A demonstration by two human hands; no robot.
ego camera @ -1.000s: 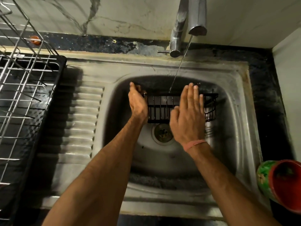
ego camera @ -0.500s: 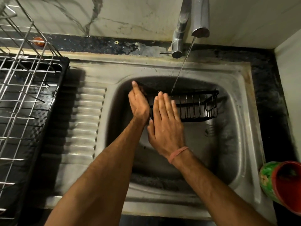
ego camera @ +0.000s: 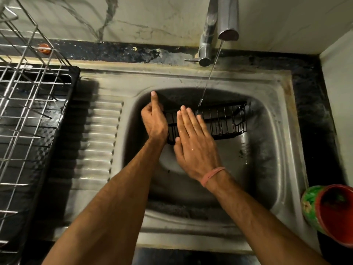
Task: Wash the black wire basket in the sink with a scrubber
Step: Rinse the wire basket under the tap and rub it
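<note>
Head view: I see the black wire basket [ego camera: 219, 121] under running water in the sink [ego camera: 275, 142].
My left hand [ego camera: 154, 119] grips its left end; my right hand [ego camera: 193, 138] lies flat, fingers [ego camera: 188, 119] straight, across its front.

A wire dish rack [ego camera: 28, 104] in a black tray [ego camera: 73, 77] is seen at the counter's left edge. A green and red cup [ego camera: 330, 209] lies tilted at the sink's front right corner. A small orange object [ego camera: 44, 48] is noted by the back wall.

My sink [ego camera: 282, 134]: dull stainless steel, stained. Basket [ego camera: 223, 121]: black coated wire, wet. Tap [ego camera: 227, 16]: glossy chrome. Drying rack [ego camera: 28, 104]: bright metal wire.
</note>
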